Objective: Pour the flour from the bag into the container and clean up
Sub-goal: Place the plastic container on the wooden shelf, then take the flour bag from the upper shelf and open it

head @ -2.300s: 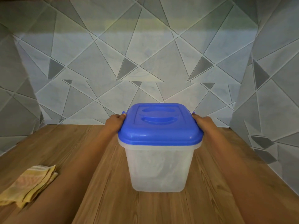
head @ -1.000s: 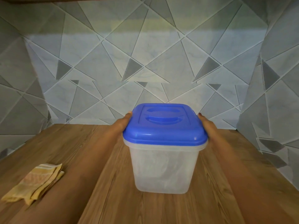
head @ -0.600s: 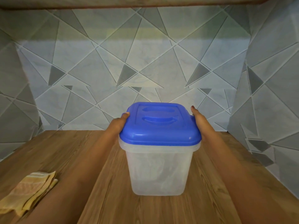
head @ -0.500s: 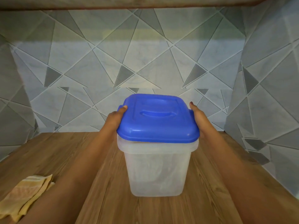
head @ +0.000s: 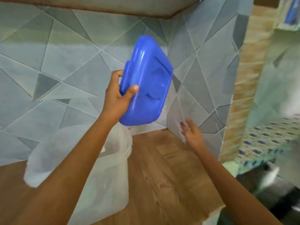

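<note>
Counter (head: 162, 168) of brown wood lies nearest, and the container (head: 107, 184) stands on it. The container is translucent white, blurred, and open at the top. The left forearm (head: 65, 184) crosses in front of it. To the right of the container and a little farther back, the right hand (head: 192, 133) hangs above the counter. Its fingers are nearly straight and loosely spread, and it holds nothing. It is close to the side wall; whether it touches the wall cannot be told.

Above the container's far right corner, the left hand (head: 116, 98) grips the blue lid (head: 146, 82), which is clear of the container. The thumb lies across the lid's top face and the fingers curl behind its left edge. The lid is tipped steeply, with its top face turned toward the right. Behind the container rises a wall (head: 65, 62) of grey triangular tiles. Over it all runs the underside of a shelf (head: 113, 5).
</note>
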{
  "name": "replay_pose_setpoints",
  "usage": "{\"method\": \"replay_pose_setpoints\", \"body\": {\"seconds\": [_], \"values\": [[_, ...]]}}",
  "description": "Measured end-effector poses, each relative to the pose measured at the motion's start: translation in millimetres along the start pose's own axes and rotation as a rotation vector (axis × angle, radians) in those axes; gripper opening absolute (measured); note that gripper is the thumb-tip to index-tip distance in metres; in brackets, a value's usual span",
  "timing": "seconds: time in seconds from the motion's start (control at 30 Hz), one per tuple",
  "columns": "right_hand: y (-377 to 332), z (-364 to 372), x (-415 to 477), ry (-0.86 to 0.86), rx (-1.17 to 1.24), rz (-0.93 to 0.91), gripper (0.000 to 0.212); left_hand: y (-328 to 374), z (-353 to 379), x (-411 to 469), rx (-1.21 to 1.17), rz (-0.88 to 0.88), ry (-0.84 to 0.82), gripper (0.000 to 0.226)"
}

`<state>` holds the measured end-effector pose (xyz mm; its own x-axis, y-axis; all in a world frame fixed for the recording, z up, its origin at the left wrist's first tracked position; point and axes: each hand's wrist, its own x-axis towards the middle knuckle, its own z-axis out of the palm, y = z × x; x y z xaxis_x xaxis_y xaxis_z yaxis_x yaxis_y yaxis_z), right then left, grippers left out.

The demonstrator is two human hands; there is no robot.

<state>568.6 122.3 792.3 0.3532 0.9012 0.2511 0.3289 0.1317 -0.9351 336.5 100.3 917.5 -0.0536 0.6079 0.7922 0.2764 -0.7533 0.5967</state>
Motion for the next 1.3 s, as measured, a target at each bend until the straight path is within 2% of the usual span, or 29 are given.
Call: {"method": "replay_pose_setpoints", "body": {"seconds": [0.13,0.2,0.23,0.3,0.4,0.47,0.57,0.63,0.73,0.8,0.93,1.0,1.07,1.13,1.2,1.27,1.3], "values": [[61,-38,1,-0.038,-0.288,-0.051,0.044,-23,92,-47,0.356,0.177,-0.171,0.035],[93,-51,2,-0.113,-0.487,-0.093,0.055,-47,129,-78,0.558,0.318,-0.244,0.036],[112,-55,3,-0.159,-0.601,-0.097,0.072,-62,143,-92,0.649,0.314,-0.298,0.036],[149,-61,6,-0.259,-0.804,-0.054,0.098,-92,161,-120,0.796,0.156,-0.470,0.035],[190,-63,1,-0.346,-0.959,-0.077,0.101,-141,169,-165,0.941,0.215,-0.602,0.033],[211,-60,-4,-0.367,-0.988,-0.089,0.104,-166,171,-188,0.982,0.169,-0.658,0.032],[238,-53,-9,-0.412,-1.010,-0.073,0.101,-185,178,-207,1.041,0.123,-0.745,0.049],[247,-51,-10,-0.419,-1.007,-0.060,0.104,-193,180,-216,1.063,0.136,-0.728,0.051],[250,-50,-7,-0.395,-0.988,-0.067,0.096,-200,179,-224,1.051,0.121,-0.688,0.023],[250,-50,-8,-0.392,-0.985,-0.070,0.094,-200,177,-230,1.020,0.063,-0.684,0.017],[251,-52,-8,-0.406,-0.986,-0.059,0.084,-199,172,-236,0.921,-0.086,-0.762,0.032],[247,-52,-7,-0.419,-0.959,-0.036,0.080,-201,169,-235,0.789,-0.191,-0.755,0.038],[235,-56,-6,-0.410,-0.898,-0.020,0.071,-195,169,-229,0.622,-0.312,-0.681,0.050],[214,-63,0,-0.399,-0.845,-0.093,0.065,-177,172,-212,0.520,-0.375,-0.569,0.063],[182,-63,10,-0.373,-0.758,-0.213,0.072,-148,173,-182,0.479,-0.393,-0.475,0.074],[139,-57,20,-0.264,-0.591,-0.255,0.082,-119,169,-146,0.468,-0.388,-0.393,0.080],[117,-55,24,-0.186,-0.504,-0.298,0.078,-104,164,-127,0.482,-0.355,-0.350,0.080]]}}
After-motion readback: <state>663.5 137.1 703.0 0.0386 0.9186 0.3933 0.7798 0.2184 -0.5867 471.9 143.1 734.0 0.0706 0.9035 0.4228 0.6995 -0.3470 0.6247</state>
